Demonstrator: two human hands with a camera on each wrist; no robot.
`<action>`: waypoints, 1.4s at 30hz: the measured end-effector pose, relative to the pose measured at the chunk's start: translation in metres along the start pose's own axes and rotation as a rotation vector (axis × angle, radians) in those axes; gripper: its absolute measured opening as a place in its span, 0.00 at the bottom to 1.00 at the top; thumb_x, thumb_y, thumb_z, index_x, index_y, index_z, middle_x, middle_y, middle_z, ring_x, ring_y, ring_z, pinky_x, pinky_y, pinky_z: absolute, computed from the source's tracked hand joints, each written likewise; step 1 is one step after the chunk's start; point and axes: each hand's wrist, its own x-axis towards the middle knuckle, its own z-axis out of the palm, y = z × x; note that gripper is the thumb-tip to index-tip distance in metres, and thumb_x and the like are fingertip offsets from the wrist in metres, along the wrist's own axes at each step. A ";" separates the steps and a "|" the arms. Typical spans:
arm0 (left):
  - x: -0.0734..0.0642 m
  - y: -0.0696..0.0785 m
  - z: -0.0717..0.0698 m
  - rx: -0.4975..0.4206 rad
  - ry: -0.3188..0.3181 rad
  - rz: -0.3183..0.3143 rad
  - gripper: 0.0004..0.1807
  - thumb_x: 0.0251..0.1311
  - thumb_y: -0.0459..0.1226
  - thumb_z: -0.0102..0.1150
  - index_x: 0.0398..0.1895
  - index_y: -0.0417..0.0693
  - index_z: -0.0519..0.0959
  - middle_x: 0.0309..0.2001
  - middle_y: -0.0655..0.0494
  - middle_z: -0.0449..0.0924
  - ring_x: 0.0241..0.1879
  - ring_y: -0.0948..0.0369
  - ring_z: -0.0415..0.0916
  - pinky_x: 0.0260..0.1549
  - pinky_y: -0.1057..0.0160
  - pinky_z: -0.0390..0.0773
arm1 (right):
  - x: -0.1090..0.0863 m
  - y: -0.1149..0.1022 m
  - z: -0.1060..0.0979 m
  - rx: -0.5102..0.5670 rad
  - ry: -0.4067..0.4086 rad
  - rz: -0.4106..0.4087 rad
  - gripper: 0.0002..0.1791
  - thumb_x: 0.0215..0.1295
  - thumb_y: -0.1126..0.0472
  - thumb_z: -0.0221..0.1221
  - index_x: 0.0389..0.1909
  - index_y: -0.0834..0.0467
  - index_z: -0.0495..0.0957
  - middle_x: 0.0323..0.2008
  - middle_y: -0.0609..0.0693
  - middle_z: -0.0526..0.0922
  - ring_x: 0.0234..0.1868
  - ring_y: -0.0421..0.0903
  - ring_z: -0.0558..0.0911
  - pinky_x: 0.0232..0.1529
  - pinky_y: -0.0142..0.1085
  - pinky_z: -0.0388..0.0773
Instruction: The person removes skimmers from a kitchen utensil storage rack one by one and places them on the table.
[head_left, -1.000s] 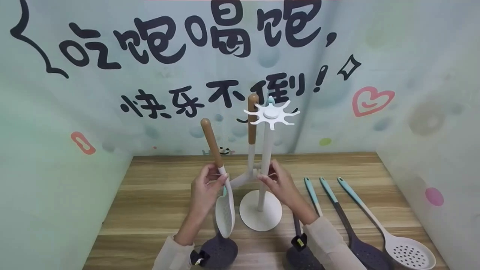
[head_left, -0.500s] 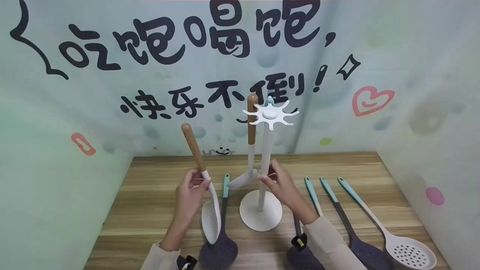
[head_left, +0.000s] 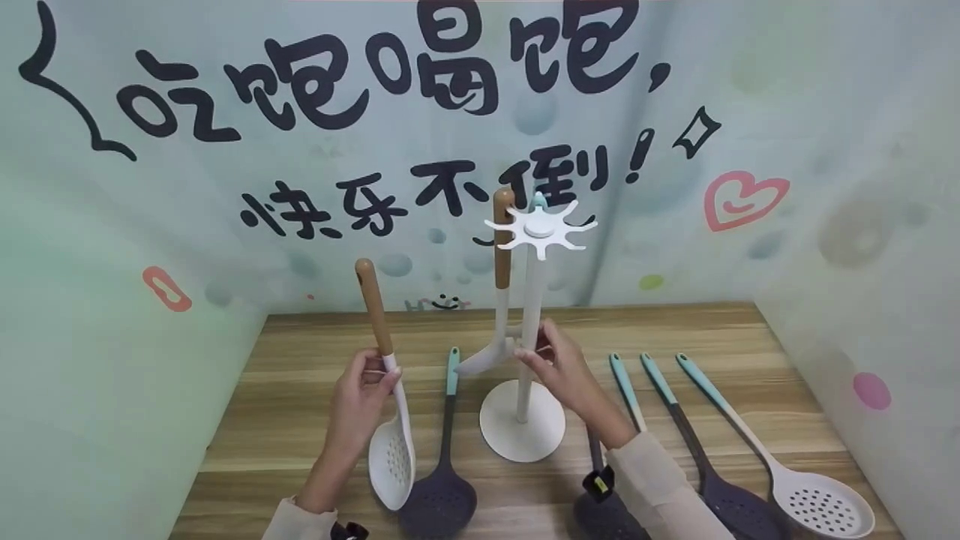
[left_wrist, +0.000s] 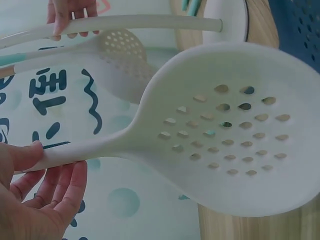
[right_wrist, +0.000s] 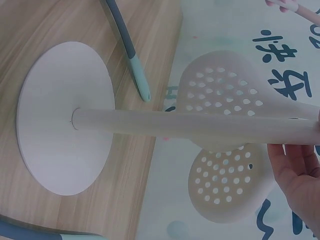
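My left hand (head_left: 354, 397) holds a white skimmer (head_left: 391, 465) by its neck, below the brown handle, which points up. Its holed bowl hangs down and fills much of the left wrist view. My right hand (head_left: 559, 371) grips the pole (head_left: 533, 307) of a white utensil stand, which has a round base (head_left: 523, 442) and a star-shaped ring of hooks (head_left: 540, 225) at the top. From the hooks hangs a brown-handled utensil (head_left: 503, 247). Two holed white bowls appear behind the pole in the right wrist view, one a skimmer bowl (right_wrist: 220, 195) below it.
A dark skimmer (head_left: 442, 495) with a teal handle lies left of the stand. To the right lie another dark skimmer (head_left: 690, 442), a white skimmer (head_left: 821, 506) and a teal-ended handle (head_left: 624, 382). A dark utensil (head_left: 600, 517) is partly under the right sleeve. A printed curtain (head_left: 375, 277) stands behind.
My left hand has moved left and down with the skimmer, away from the stand, uncovering the dark skimmer's teal handle. My right hand has stayed on the pole.
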 end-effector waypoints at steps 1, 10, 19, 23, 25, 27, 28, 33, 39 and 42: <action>0.000 -0.002 -0.002 0.013 -0.007 -0.003 0.15 0.59 0.31 0.58 0.48 0.36 0.72 0.40 0.43 0.77 0.37 0.58 0.77 0.37 0.71 0.79 | 0.000 0.000 0.000 0.003 0.001 0.002 0.12 0.61 0.69 0.57 0.44 0.68 0.69 0.38 0.62 0.77 0.40 0.52 0.78 0.45 0.43 0.79; 0.002 -0.026 -0.012 0.118 -0.056 -0.001 0.12 0.60 0.31 0.56 0.45 0.36 0.71 0.37 0.44 0.78 0.35 0.57 0.77 0.34 0.69 0.80 | -0.001 -0.002 0.001 0.011 0.010 0.014 0.11 0.61 0.70 0.57 0.43 0.68 0.69 0.38 0.62 0.77 0.40 0.55 0.78 0.45 0.44 0.79; 0.006 -0.053 -0.012 0.303 -0.071 -0.011 0.11 0.59 0.31 0.57 0.44 0.39 0.71 0.34 0.47 0.78 0.35 0.55 0.78 0.37 0.56 0.80 | 0.003 0.010 0.003 -0.018 0.008 -0.002 0.13 0.61 0.69 0.57 0.45 0.69 0.69 0.37 0.61 0.78 0.39 0.53 0.78 0.43 0.41 0.79; 0.008 -0.060 -0.010 0.343 -0.073 -0.042 0.11 0.59 0.34 0.57 0.43 0.40 0.70 0.34 0.48 0.78 0.35 0.54 0.77 0.36 0.55 0.79 | 0.007 0.029 0.006 -0.002 0.031 -0.001 0.14 0.60 0.68 0.58 0.45 0.67 0.70 0.37 0.60 0.78 0.39 0.51 0.78 0.44 0.44 0.80; 0.009 -0.063 -0.008 0.355 -0.075 -0.056 0.11 0.60 0.34 0.57 0.43 0.41 0.71 0.34 0.48 0.78 0.35 0.54 0.77 0.36 0.54 0.79 | 0.007 0.034 0.006 0.006 0.032 -0.009 0.14 0.60 0.67 0.59 0.45 0.66 0.70 0.37 0.59 0.78 0.40 0.51 0.78 0.44 0.43 0.80; 0.010 -0.066 -0.007 0.356 -0.084 -0.060 0.11 0.60 0.35 0.57 0.43 0.41 0.71 0.35 0.47 0.79 0.35 0.53 0.78 0.36 0.54 0.79 | 0.007 0.036 0.006 0.012 0.030 -0.019 0.14 0.60 0.66 0.59 0.45 0.65 0.70 0.37 0.58 0.78 0.39 0.51 0.78 0.43 0.41 0.80; 0.011 -0.067 -0.006 0.355 -0.090 -0.059 0.11 0.60 0.35 0.57 0.43 0.41 0.71 0.35 0.47 0.79 0.35 0.53 0.77 0.35 0.54 0.79 | 0.007 0.036 0.005 0.012 0.031 -0.022 0.14 0.60 0.66 0.59 0.45 0.65 0.70 0.36 0.58 0.78 0.39 0.51 0.78 0.43 0.41 0.80; 0.014 -0.075 -0.002 0.344 -0.119 -0.051 0.11 0.61 0.34 0.56 0.43 0.39 0.71 0.33 0.47 0.77 0.31 0.56 0.75 0.31 0.59 0.77 | 0.006 0.036 0.005 0.004 0.029 -0.026 0.14 0.61 0.64 0.59 0.45 0.64 0.70 0.37 0.57 0.78 0.39 0.50 0.78 0.42 0.39 0.80; 0.018 -0.082 0.005 0.382 -0.154 -0.052 0.10 0.59 0.31 0.57 0.42 0.36 0.71 0.29 0.48 0.76 0.27 0.58 0.73 0.26 0.63 0.75 | 0.006 0.030 0.006 0.002 0.035 0.012 0.14 0.60 0.67 0.59 0.45 0.65 0.70 0.37 0.58 0.78 0.40 0.50 0.78 0.44 0.42 0.80; 0.019 -0.083 0.010 0.410 -0.187 -0.072 0.11 0.60 0.31 0.56 0.43 0.35 0.70 0.30 0.47 0.76 0.27 0.58 0.72 0.25 0.63 0.74 | 0.007 0.037 0.006 0.000 0.030 -0.010 0.14 0.61 0.65 0.59 0.46 0.65 0.70 0.38 0.57 0.78 0.40 0.50 0.78 0.43 0.39 0.80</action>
